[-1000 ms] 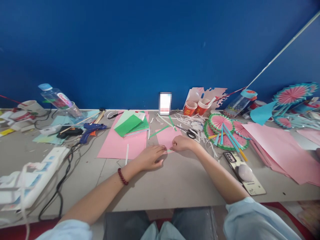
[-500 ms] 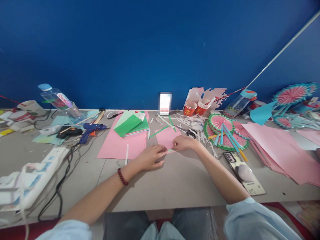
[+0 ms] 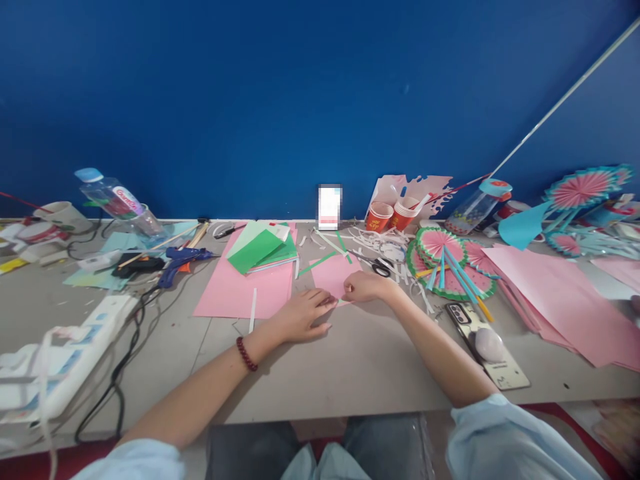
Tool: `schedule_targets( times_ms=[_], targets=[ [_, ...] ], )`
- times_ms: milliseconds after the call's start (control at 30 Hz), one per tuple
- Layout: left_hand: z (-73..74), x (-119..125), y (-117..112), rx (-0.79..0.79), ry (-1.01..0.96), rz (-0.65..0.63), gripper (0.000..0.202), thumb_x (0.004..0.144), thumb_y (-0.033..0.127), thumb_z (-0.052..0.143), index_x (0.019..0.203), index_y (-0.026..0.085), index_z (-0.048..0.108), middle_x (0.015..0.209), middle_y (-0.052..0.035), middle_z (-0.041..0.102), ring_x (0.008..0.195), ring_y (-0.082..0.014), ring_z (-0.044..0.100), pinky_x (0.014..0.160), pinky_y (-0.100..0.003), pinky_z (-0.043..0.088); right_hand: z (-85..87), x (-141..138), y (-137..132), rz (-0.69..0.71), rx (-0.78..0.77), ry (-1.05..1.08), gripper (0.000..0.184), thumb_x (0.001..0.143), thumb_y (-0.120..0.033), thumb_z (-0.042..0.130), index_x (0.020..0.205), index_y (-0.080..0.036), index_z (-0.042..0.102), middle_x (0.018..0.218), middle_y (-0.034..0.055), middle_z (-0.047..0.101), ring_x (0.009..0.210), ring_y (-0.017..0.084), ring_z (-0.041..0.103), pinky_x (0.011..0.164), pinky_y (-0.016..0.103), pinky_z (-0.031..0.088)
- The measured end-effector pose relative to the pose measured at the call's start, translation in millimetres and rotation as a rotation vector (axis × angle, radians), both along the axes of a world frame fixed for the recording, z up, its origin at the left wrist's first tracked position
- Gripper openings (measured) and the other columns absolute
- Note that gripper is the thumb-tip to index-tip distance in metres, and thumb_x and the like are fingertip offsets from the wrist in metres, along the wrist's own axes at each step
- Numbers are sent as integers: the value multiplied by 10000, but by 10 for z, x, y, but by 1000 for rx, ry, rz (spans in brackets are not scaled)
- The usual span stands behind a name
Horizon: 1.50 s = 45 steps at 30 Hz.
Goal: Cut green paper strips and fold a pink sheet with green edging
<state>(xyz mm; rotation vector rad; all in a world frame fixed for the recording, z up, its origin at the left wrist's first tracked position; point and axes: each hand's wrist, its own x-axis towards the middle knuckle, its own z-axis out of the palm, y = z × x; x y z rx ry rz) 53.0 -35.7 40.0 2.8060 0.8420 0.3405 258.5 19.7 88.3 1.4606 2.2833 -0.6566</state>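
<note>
Soft, even light fills the scene, bright on the grey table (image 3: pixel 350 360) and dimmer toward the upper corners of the blue wall (image 3: pixel 250 100). Shadows are faint and soft-edged: one runs along the near right side of the left hand (image 3: pixel 300 317) and its forearm, another lies just under the right hand (image 3: pixel 367 287). The small pink sheet (image 3: pixel 333 273) in the middle looks sharpest. Toward the left and right edges things stretch and smear, like the white power strip (image 3: pixel 60 360), and the table's far line bows. A pixelated patch (image 3: pixel 330 207) sits far centre.
</note>
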Motion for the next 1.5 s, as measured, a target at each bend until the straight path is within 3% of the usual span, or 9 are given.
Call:
schedule_targets(
  times_ms=[200,400,667,1033,1233,1500],
  targets=[
    [-33,-48,6,-2,-11,2,507,853,438,520,1302,206,486,1270,-119,520,1188,-276,453,978,-415,382,-4,-15,1,-1,3,-16,271,789,-376,567,923,-181,698,962,92,701,889,214,632,613,232,377],
    [-74,-118,38,-52,22,-35,628,894,476,453,1443,221,288,1498,-95,307,1368,-255,291,1104,-418,265,-39,-3,18,-13,1,-25,302,785,-392,562,939,-168,695,958,101,699,861,209,633,591,234,369],
    [-69,-111,36,-24,21,-26,616,862,466,507,1412,232,360,1472,-100,358,1342,-268,341,1087,-432,291,-87,16,33,-9,15,-9,301,778,-373,568,954,-165,698,994,104,698,891,220,631,602,236,377],
    [-66,-63,36,37,117,-52,602,857,406,499,1397,171,372,1474,-130,340,1353,-268,324,1101,-426,247,-4,-20,4,-13,-5,-36,275,787,-345,579,955,-162,696,995,103,699,883,210,633,598,231,374],
    [-60,-145,55,-70,66,-63,654,889,512,442,1452,227,267,1515,-73,258,1394,-221,245,1136,-385,195,21,-26,0,4,-15,-41,276,793,-337,565,956,-157,696,987,106,699,881,211,631,603,232,378],
    [-84,-160,77,-100,62,-81,729,869,605,412,1464,223,236,1528,-72,216,1404,-234,214,1150,-379,156,-7,-12,5,-14,1,-52,308,793,-369,565,967,-149,692,1007,118,694,901,226,634,613,239,387]
  ],
)
